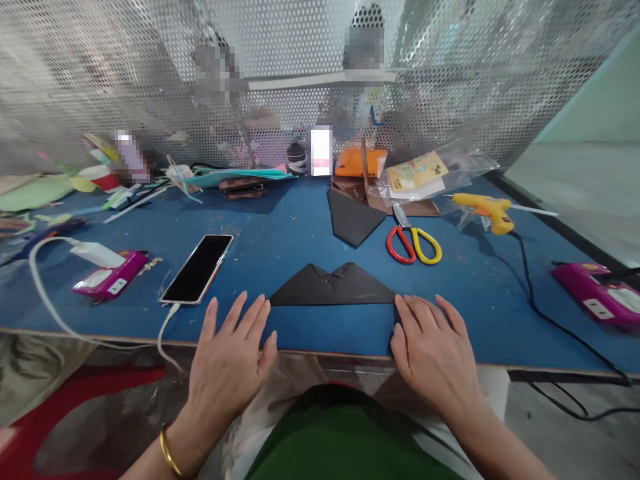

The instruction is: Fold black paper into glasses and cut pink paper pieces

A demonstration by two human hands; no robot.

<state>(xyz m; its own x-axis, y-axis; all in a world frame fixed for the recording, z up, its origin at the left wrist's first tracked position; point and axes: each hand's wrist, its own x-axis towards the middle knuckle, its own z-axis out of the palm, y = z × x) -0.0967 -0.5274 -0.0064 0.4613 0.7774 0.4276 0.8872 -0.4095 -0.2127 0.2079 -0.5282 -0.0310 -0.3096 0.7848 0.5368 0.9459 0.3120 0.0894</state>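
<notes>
A folded piece of black paper (333, 290) lies flat near the table's front edge, with two raised peaks and a small notch between them. My left hand (233, 350) rests palm down, fingers stretched out, its fingertips at the paper's left corner. At the right corner, my right hand (433, 343) lies with its fingers extended and touching the paper's tip. Neither hand grips anything. Beyond the paper lies another black paper piece (354, 219). Scissors (411, 240) with one red and one yellow handle sit to its right.
A phone (199, 270) on a white cable lies left of my left hand, beside a purple power strip (113, 275). To the right are a yellow glue gun (487, 210) and another purple power strip (597, 293). Perforated sheeting (280, 40) stands along the back.
</notes>
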